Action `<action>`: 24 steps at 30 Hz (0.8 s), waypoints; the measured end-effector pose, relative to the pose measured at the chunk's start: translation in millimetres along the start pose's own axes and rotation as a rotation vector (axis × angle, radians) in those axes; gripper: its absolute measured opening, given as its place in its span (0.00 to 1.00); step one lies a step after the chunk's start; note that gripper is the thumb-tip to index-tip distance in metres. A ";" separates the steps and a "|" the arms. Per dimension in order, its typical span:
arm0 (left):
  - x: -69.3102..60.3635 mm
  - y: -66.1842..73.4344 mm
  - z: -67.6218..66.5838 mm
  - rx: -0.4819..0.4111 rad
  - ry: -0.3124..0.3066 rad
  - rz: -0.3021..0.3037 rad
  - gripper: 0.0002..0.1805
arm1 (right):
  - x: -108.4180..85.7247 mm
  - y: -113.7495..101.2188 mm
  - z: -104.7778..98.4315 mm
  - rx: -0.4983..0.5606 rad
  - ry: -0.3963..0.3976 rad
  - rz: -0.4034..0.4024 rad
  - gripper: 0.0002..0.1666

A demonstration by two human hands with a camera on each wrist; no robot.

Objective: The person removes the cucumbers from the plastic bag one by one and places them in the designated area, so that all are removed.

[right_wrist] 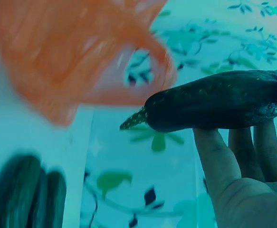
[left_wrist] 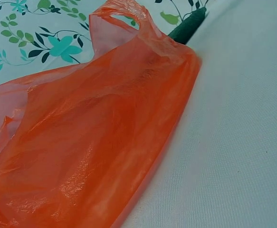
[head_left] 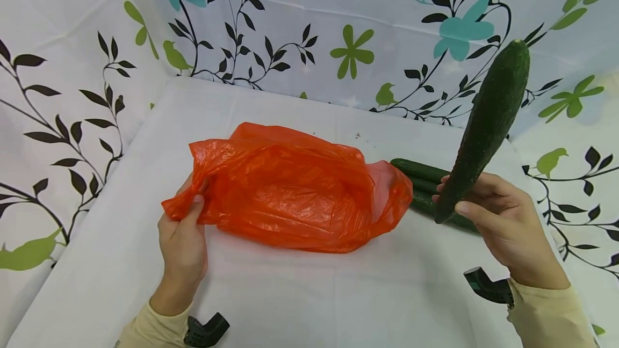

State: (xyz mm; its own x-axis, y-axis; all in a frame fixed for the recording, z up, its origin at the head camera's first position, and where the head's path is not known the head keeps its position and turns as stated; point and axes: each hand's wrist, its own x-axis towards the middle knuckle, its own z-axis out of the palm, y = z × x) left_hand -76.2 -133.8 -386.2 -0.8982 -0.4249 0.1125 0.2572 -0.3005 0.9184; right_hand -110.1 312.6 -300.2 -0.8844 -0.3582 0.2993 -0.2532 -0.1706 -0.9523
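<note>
A crumpled orange-red plastic bag point(head_left: 290, 197) lies sideways on the table, its handle loop toward the right. My left hand point(head_left: 184, 243) grips the bag's left end, thumb over the plastic; in the left wrist view the bag point(left_wrist: 95, 133) fills much of the picture and that hand is out of sight. Raised above the table on the right, a dark green cucumber point(head_left: 493, 106) tilts upward, its lower end pinched between the thumb and fingers of my right hand point(head_left: 508, 224). The right wrist view shows this cucumber point(right_wrist: 214, 102) apart from the table, near the blurred bag point(right_wrist: 71, 52).
More cucumbers point(head_left: 420, 169) lie side by side on the white table point(head_left: 309, 294), just right of the bag and partly behind my right hand. Small dark specks point(head_left: 358, 136) dot the cloth beyond the bag. A patterned curtain point(head_left: 300, 9) hangs along the far edge.
</note>
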 end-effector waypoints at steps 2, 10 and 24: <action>0.0 -0.2 -0.5 -0.004 0.003 0.003 0.23 | -5.4 -0.5 -6.4 -0.044 0.030 0.012 0.30; -0.8 0.6 -2.9 -0.015 0.018 -0.010 0.24 | -23.5 2.4 -24.8 -0.307 0.202 0.113 0.31; -1.3 0.4 -6.0 -0.013 0.020 -0.017 0.24 | -50.8 13.4 -65.2 -0.934 0.224 0.141 0.29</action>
State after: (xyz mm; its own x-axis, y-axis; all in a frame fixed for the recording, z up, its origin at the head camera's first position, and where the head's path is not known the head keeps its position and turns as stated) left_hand -72.8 -138.5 -388.3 -0.8951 -0.4368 0.0896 0.2470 -0.3186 0.9151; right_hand -94.2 388.3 -332.1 -0.9602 -0.1198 0.2523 -0.2628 0.6928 -0.6716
